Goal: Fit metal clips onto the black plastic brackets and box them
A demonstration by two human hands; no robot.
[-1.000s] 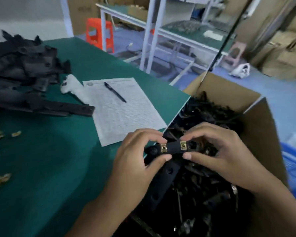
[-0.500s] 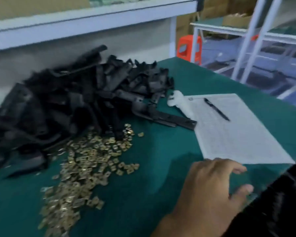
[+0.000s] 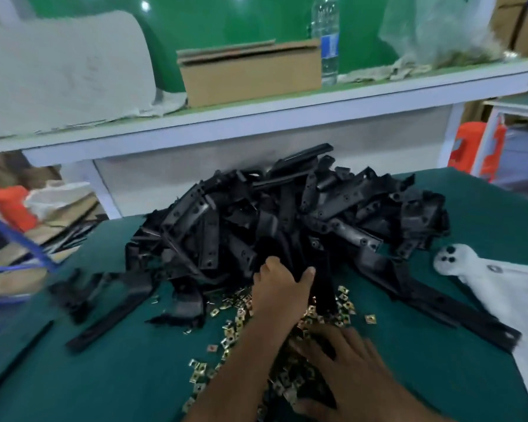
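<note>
The left hand [image 3: 282, 284] grips a black bracket [image 3: 320, 287] at the front of the big pile [image 3: 287, 217] on the green table [image 3: 104, 376], while the right hand [image 3: 345, 357] lies flat and open on the little gold clips [image 3: 235, 327]; the bracket looks light and stiff, so its bare middle seems the best hold.

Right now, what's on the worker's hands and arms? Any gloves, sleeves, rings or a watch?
Nothing is worn that shows. The left hand and right hand are bare, with no gloves. Both forearms are bare right down to the bottom edge of the picture, so no sleeve or cuff is in view. No watch, band or ring shows, though the right hand is blurred, so a thin ring there can't be ruled out.
</note>
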